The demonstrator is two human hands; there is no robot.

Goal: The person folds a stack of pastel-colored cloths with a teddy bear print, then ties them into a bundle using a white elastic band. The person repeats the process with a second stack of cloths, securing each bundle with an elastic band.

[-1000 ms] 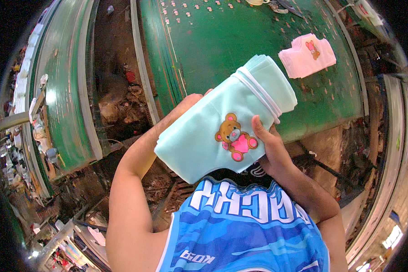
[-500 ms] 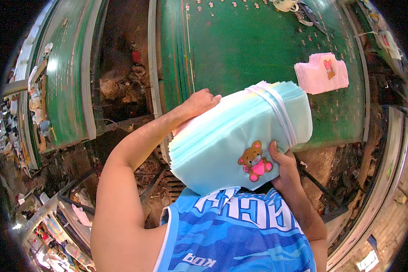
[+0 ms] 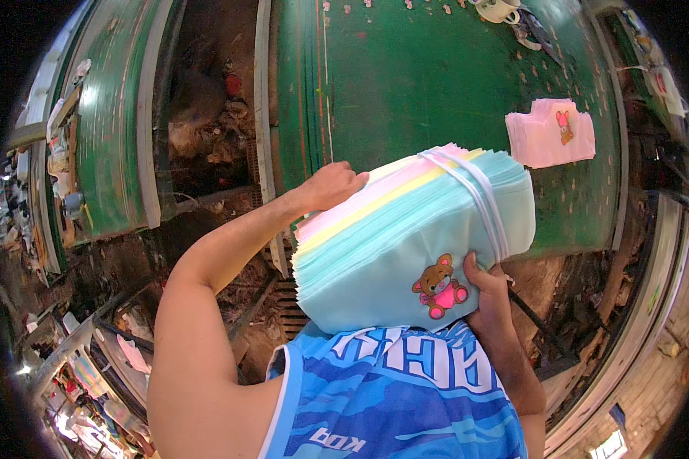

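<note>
A thick bundle of cut fabric pieces is held up in front of my chest, its layers in pink, yellow and light aqua. On the aqua outer piece is a printed brown teddy bear with a pink belly. A white tie wraps around the bundle toward its right end. My left hand is closed on the far left edge, its fingertips partly hidden. At the near right, my right hand grips the bundle, thumb on the aqua face and the other fingers hidden beneath.
On the long green table lies a smaller stack of pink fabric pieces with a bear print. A white cup and a dark tool sit at the far right. Another green table stands left, past a littered gap.
The bundle has tilted, so more of its pink and yellow layered edges show. It has shifted slightly right and nearer to me, with both hands keeping hold.
</note>
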